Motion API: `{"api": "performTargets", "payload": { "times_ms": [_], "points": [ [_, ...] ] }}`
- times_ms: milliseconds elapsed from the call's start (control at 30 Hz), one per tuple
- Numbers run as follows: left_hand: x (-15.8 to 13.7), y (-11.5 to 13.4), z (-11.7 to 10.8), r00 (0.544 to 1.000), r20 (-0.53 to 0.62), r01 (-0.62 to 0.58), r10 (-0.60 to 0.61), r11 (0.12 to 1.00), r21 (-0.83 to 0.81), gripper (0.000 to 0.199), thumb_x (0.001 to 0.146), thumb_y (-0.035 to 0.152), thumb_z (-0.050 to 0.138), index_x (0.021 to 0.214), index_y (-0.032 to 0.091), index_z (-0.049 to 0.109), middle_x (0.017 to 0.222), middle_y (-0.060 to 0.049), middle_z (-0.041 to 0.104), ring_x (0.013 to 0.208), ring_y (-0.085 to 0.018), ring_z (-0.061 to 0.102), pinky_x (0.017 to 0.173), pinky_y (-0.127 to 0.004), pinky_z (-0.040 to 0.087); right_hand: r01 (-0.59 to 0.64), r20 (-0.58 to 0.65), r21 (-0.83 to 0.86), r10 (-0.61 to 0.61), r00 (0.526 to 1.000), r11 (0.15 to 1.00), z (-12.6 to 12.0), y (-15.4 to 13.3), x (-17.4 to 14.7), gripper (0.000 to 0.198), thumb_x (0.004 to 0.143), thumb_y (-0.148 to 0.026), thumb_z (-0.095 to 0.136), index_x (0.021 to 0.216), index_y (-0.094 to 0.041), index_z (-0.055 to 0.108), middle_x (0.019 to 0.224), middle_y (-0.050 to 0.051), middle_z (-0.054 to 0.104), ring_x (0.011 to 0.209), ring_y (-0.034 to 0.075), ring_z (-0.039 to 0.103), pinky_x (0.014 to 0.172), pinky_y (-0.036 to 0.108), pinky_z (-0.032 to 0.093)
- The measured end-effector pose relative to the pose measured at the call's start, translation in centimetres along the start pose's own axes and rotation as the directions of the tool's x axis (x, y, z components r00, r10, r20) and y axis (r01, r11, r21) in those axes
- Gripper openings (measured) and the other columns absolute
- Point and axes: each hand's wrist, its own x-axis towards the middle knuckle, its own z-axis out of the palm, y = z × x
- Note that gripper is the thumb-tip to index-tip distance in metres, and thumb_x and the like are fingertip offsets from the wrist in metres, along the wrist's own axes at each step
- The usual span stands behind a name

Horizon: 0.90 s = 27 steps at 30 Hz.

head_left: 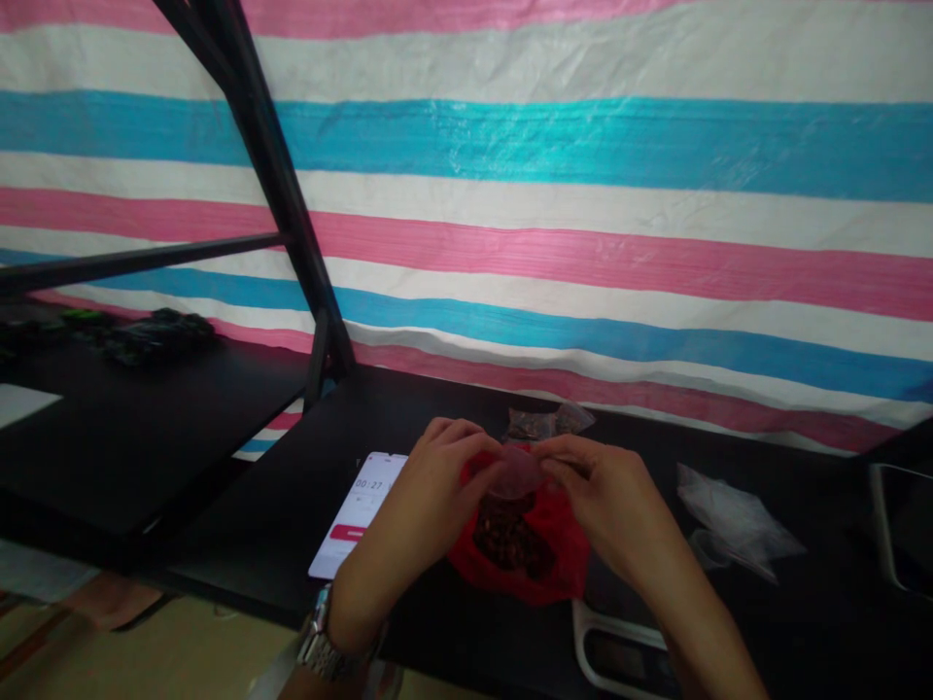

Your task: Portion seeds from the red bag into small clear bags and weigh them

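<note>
Between my two hands is a small clear plastic bag [516, 473], pinched at its edges. My left hand [452, 476], with a metal watch at the wrist, grips one side of it. My right hand [594, 481] pinches the other side, fingers closed. Directly below lies an open red plastic bag [561, 559] holding small dark brown pieces [510, 540], too blurred to name. Whether the clear bag has anything in it, I cannot tell. Behind my hands lie filled clear bags [535, 424] with brownish contents.
A phone [364, 510] showing a timer lies left of the red bag. A white-rimmed digital scale [619, 647] sits under my right forearm. Clear plastic bags [736, 520] lie to the right, near another device [904, 525]. A black frame post [273, 185] rises at left before striped sheeting.
</note>
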Motion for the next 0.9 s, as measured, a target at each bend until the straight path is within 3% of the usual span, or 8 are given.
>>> {"api": "performTargets", "payload": {
  "times_ms": [100, 267, 433, 533, 633, 733, 833, 900],
  "points": [
    [0.2, 0.3, 0.3, 1.0, 0.013, 0.012, -0.011, 0.999, -0.041, 0.019, 0.1, 0.022, 0.063, 0.095, 0.027, 0.081, 0.104, -0.004, 0.077, 0.106, -0.026, 0.065, 0.098, -0.04, 0.049, 0.009, -0.005, -0.012, -0.009, 1.0, 1.0, -0.3, 0.0, -0.1, 0.029, 0.09, -0.02, 0.058, 0.093, -0.03, 0.085, 0.1, 0.003, 0.085, 0.09, 0.026, 0.079, 0.086, 0.038, 0.057],
    [0.1, 0.2, 0.1, 0.994, 0.039, 0.109, -0.104, 0.979, -0.171, 0.022, 0.099, 0.02, 0.061, 0.098, 0.026, 0.082, 0.105, -0.004, 0.075, 0.098, -0.022, 0.07, 0.089, -0.033, 0.052, 0.003, -0.078, 0.029, 0.0, 0.997, 1.0, -0.5, 0.2, 0.1, 0.018, 0.089, -0.025, 0.065, 0.096, -0.027, 0.081, 0.094, 0.005, 0.084, 0.086, 0.027, 0.078, 0.086, 0.039, 0.058],
    [0.0, 0.7, -0.5, 0.988, 0.045, 0.153, -0.148, 0.982, -0.115, 0.023, 0.098, 0.021, 0.061, 0.098, 0.026, 0.084, 0.105, -0.005, 0.075, 0.095, -0.023, 0.072, 0.083, -0.031, 0.053, 0.045, -0.132, -0.043, -0.051, 0.99, 0.998, 0.1, 0.3, 0.3, 0.02, 0.089, -0.025, 0.066, 0.104, -0.026, 0.08, 0.094, 0.006, 0.082, 0.089, 0.026, 0.077, 0.092, 0.041, 0.056],
    [0.0, 0.7, -0.5, 0.988, 0.044, 0.149, -0.145, 0.985, -0.091, 0.022, 0.099, 0.027, 0.061, 0.101, 0.026, 0.083, 0.108, -0.005, 0.076, 0.099, -0.024, 0.072, 0.088, -0.034, 0.053, 0.086, -0.15, -0.045, -0.092, 0.984, 0.995, -0.6, 0.5, 0.6, 0.022, 0.09, -0.024, 0.061, 0.101, -0.026, 0.08, 0.102, 0.007, 0.082, 0.093, 0.025, 0.076, 0.092, 0.039, 0.056],
    [0.0, 0.2, -0.4, 0.991, 0.027, 0.133, -0.132, 0.99, -0.049, 0.023, 0.1, 0.033, 0.06, 0.108, 0.026, 0.081, 0.111, -0.006, 0.075, 0.105, -0.027, 0.069, 0.098, -0.04, 0.051, 0.015, -0.303, -0.078, -0.038, 0.952, 0.997, -3.8, 2.1, 0.8, 0.024, 0.09, -0.034, 0.062, 0.105, -0.025, 0.078, 0.098, 0.007, 0.081, 0.089, 0.027, 0.076, 0.085, 0.039, 0.057],
    [0.0, -0.7, -0.5, 0.988, 0.014, 0.152, -0.152, 0.988, -0.028, 0.027, 0.099, 0.036, 0.057, 0.108, 0.024, 0.08, 0.112, -0.008, 0.075, 0.107, -0.029, 0.068, 0.101, -0.044, 0.05, -0.219, -0.559, -0.194, 0.075, 0.826, 0.956, -9.2, 6.2, 0.7, 0.028, 0.088, -0.039, 0.062, 0.107, -0.023, 0.076, 0.097, 0.009, 0.081, 0.09, 0.03, 0.077, 0.082, 0.042, 0.057],
    [0.1, -1.4, -0.7, 0.989, -0.001, 0.149, -0.149, 0.988, -0.039, 0.029, 0.097, 0.04, 0.055, 0.106, 0.025, 0.079, 0.111, -0.008, 0.075, 0.108, -0.029, 0.068, 0.101, -0.045, 0.049, -0.491, -0.621, -0.354, 0.193, 0.76, 0.796, -14.2, 11.8, -0.3, 0.021, 0.08, -0.034, 0.069, 0.094, -0.021, 0.076, 0.084, 0.011, 0.08, 0.08, 0.032, 0.077, 0.074, 0.04, 0.057],
    [0.0, -1.6, -0.8, 0.991, -0.006, 0.134, -0.135, 0.989, -0.053, 0.031, 0.097, 0.042, 0.054, 0.106, 0.026, 0.078, 0.111, -0.007, 0.075, 0.107, -0.029, 0.069, 0.099, -0.044, 0.05, -0.524, -0.586, -0.482, 0.187, 0.789, 0.703, -16.3, 14.9, -1.2, 0.015, 0.079, -0.03, 0.066, 0.083, -0.021, 0.077, 0.073, 0.01, 0.078, 0.067, 0.029, 0.075, 0.063, 0.036, 0.055]
  ]
}}
